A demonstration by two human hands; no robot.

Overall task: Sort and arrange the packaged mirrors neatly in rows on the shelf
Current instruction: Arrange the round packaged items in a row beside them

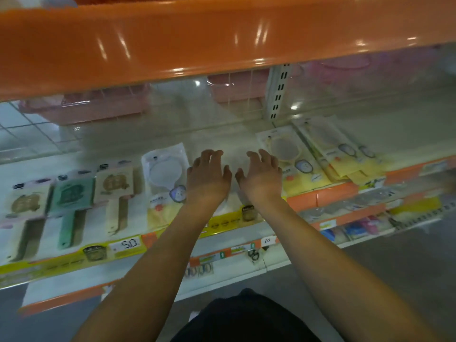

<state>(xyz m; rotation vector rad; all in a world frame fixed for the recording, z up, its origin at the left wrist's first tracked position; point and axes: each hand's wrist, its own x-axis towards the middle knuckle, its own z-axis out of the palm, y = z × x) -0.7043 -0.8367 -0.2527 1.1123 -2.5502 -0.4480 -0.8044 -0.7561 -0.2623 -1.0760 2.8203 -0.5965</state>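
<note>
Both hands reach into the middle of a white shelf [222,141]. My left hand [208,176] and my right hand [261,177] hover side by side, fingers spread and curled, holding nothing. A white packaged round mirror [165,178] lies flat just left of my left hand. A yellow packaged round mirror [288,154] lies just right of my right hand, with more yellow packages [338,149] fanned untidily beyond it. Whether a package lies beneath my hands is hidden.
Packaged hand mirrors with handles, brown [24,213], green [71,206] and brown [116,193], lie in a row at the left. An orange shelf edge [222,38] overhangs above. Price labels [125,244] run along the front rail. Lower shelves hold small goods [357,228].
</note>
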